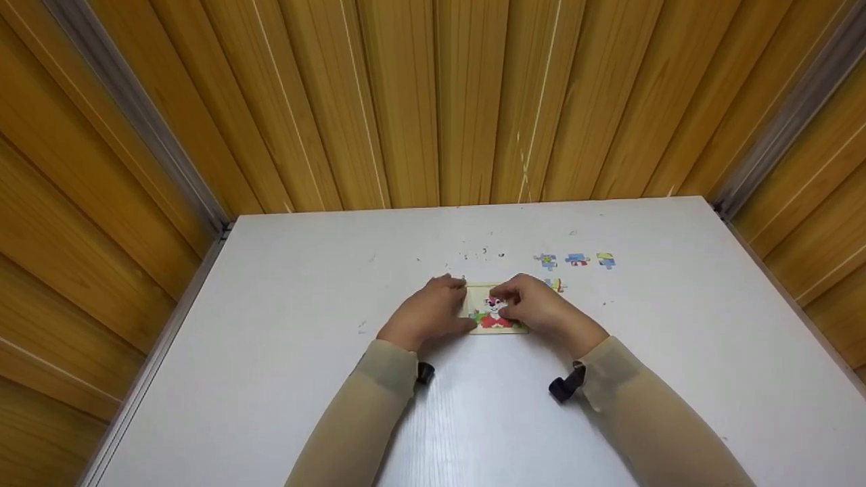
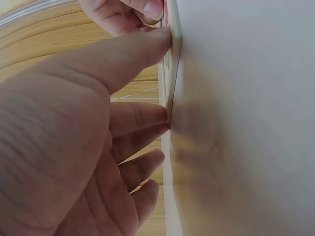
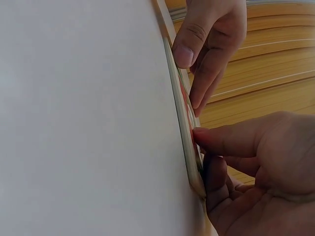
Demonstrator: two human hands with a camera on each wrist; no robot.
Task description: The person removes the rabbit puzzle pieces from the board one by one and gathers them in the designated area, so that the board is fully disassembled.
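A small framed jigsaw board lies on the white table, with a red-and-white cartoon animal picture partly filled in. My left hand holds the board's left side, thumb on the near corner and forefinger against the far part of that edge. In the left wrist view the other fingers of that hand extend beyond the board. Over the picture's right part, my right hand pinches a puzzle piece down at the board, its outline mostly hidden by the fingers. The right wrist view shows that thumb touching the picture surface.
Loose jigsaw pieces lie beyond the right hand: a blue-green one, a blue-red one and a yellow-blue one. Another yellowish piece shows beside the right knuckles. Dark specks mark the table; wood-pattern walls enclose it.
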